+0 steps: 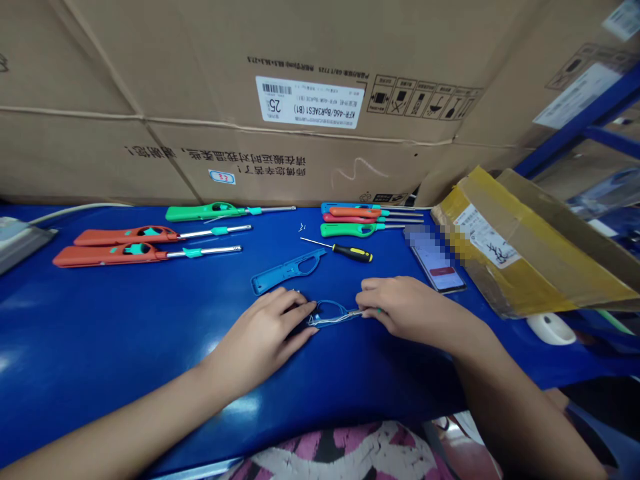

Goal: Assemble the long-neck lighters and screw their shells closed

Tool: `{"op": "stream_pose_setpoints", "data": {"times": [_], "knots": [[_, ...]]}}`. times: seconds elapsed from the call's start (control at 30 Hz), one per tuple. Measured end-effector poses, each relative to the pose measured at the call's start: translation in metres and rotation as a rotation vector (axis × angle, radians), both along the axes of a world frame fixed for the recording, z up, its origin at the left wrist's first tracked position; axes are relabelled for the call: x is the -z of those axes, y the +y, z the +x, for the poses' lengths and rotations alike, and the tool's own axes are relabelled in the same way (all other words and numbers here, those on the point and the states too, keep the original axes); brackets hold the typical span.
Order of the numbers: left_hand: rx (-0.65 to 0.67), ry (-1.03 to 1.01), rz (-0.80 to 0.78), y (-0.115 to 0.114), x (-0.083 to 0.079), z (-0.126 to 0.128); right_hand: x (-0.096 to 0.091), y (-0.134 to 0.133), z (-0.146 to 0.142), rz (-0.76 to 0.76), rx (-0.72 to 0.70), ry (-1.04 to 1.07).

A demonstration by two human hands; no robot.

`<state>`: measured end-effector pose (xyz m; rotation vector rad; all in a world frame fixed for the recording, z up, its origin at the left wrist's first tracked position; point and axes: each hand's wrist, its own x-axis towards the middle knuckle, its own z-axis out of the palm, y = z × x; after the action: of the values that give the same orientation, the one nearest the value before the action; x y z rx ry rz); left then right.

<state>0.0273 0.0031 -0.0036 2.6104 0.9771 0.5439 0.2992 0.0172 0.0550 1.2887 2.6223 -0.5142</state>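
My left hand [273, 327] rests on the blue table [100, 333], its fingers curled over one end of an opened blue lighter body [333, 312] with thin wires showing. My right hand [400, 305] pinches the metal tube end of the same lighter. Just beyond lies a loose blue lighter shell half [287, 271]. A screwdriver [345, 250] with a black and yellow handle lies behind that, next to a small bit of wire.
Three long lighters, two orange [125, 245] and one green [210, 212], lie at the back left. Three more [360, 219] are stacked at the back centre. A phone [437, 259], a taped cardboard box [520, 247] and a white mouse [550, 328] sit right. Large cartons [300, 100] wall the back.
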Motion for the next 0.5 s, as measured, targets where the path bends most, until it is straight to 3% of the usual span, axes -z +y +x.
{"op": "stream_pose_setpoints", "data": {"times": [0.5], "knots": [[-0.010,-0.009,0.048,0.002,0.002,0.000,0.011,0.014,-0.002,-0.163,0.119,0.322]]}}
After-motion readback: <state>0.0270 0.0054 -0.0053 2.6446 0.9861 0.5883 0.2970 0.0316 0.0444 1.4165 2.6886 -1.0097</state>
